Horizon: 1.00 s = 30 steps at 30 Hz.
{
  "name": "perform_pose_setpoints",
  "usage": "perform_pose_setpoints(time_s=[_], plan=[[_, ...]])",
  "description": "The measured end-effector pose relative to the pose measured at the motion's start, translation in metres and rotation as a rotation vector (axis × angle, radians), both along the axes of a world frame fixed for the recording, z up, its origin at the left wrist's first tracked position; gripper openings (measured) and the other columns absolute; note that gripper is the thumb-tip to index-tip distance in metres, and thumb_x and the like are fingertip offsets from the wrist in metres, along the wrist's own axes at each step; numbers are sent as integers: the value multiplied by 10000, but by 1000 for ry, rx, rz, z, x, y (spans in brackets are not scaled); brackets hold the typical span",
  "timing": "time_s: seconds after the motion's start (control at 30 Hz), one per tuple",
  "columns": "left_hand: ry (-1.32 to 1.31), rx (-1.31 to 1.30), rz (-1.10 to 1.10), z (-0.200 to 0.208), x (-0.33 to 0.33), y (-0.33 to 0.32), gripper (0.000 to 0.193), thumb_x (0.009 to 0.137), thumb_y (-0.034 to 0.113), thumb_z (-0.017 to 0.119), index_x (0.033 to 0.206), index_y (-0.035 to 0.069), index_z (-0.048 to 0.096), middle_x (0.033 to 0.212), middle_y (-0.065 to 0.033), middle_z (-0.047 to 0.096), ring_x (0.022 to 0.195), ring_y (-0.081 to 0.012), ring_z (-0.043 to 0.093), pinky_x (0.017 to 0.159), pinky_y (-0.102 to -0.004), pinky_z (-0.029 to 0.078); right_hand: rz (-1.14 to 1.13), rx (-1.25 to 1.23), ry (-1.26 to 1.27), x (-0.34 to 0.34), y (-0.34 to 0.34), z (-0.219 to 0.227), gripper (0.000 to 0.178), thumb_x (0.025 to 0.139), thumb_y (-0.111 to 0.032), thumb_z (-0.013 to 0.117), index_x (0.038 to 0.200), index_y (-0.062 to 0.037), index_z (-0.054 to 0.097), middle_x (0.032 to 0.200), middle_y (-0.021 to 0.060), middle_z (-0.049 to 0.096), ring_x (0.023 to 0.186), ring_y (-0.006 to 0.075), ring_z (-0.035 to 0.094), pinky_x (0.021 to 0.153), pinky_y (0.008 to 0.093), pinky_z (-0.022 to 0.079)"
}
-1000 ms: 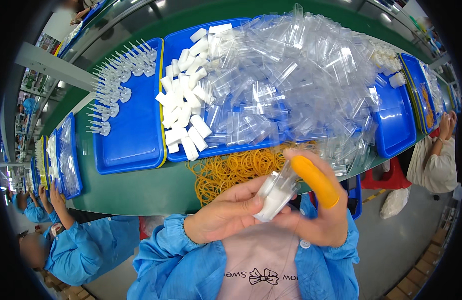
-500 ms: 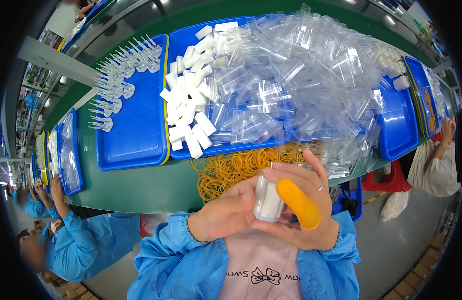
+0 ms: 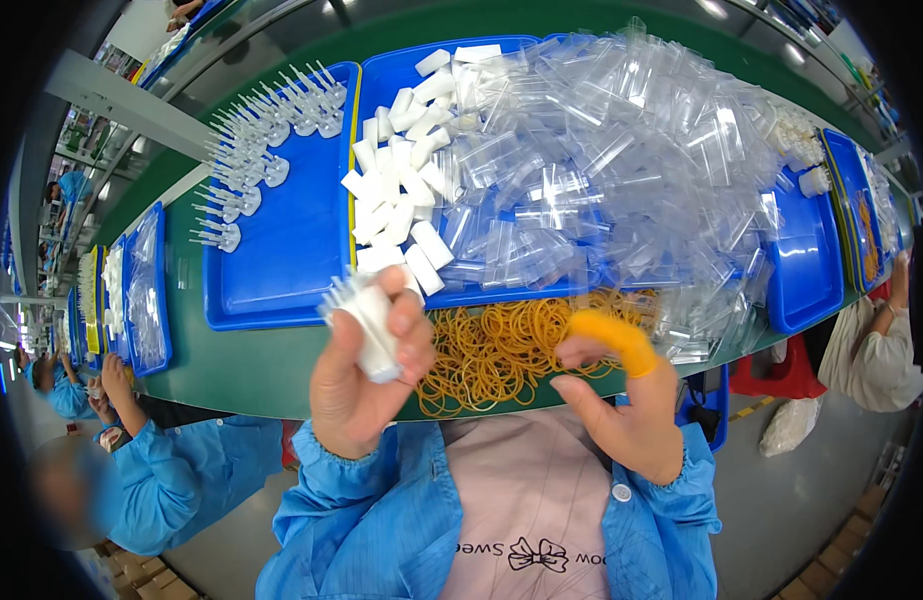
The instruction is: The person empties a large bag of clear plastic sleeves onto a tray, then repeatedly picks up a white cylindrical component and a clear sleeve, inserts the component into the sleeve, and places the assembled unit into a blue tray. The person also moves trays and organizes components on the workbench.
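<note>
My left hand point(image 3: 346, 412) is closed around a white-and-clear plastic piece point(image 3: 374, 330), smeared by motion, with small prongs at its upper end. It is in front of the pile of white blocks point(image 3: 386, 195). My right hand point(image 3: 636, 425) is over the edge of the rubber band heap point(image 3: 491, 350), its thumb and index finger bent and apart with nothing seen between them. An orange-yellow finger cot point(image 3: 616, 338) covers that index finger. The other right fingers are partly hidden.
A blue tray point(image 3: 271, 270) at left holds rows of clear pronged pieces point(image 3: 249, 150). Clear plastic sleeves point(image 3: 621, 160) heap over the middle trays. Another blue tray point(image 3: 806, 260) is at right. Co-workers in blue point(image 3: 181, 475) at left and white point(image 3: 866, 350) at right work along the green bench.
My hands have moved apart. The left has carried the white-and-clear piece leftward and up toward the white blocks; the right has let go of it and is over the rubber bands.
</note>
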<state>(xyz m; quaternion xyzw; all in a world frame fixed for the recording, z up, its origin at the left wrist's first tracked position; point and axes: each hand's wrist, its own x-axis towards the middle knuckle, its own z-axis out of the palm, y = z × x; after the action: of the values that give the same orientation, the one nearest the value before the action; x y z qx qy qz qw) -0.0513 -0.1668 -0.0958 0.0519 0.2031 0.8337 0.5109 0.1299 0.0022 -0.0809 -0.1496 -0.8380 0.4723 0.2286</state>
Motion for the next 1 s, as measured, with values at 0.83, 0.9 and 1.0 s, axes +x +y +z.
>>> perform_pose_setpoints(time_s=[0.83, 0.9, 1.0], plan=[[894, -482, -175, 13, 18, -2, 851, 663, 32, 825, 1389, 24, 381, 776, -25, 609, 712, -63, 546, 622, -218, 433, 33, 31, 39, -17, -1, -18, 169, 703, -60, 748, 853, -47, 671, 825, 79, 560, 739, 249, 551, 634, 346, 415], [1012, -536, -188, 7, 26, 2, 837, 684, 79, 826, 1395, 47, 386, 774, -29, 618, 715, -75, 558, 637, -223, 439, 25, 2, 63, -18, 1, -17, 184, 691, -42, 758, 854, -33, 672, 817, 88, 558, 719, 247, 553, 606, 335, 426], [1301, -577, -116, 0, 32, 7, 846, 677, 121, 841, 1394, 59, 397, 779, -31, 619, 724, -91, 575, 658, -232, 451, 5, -15, 64, -18, 1, -17, 187, 694, -29, 757, 859, -25, 670, 817, 93, 555, 726, 236, 556, 611, 324, 432]])
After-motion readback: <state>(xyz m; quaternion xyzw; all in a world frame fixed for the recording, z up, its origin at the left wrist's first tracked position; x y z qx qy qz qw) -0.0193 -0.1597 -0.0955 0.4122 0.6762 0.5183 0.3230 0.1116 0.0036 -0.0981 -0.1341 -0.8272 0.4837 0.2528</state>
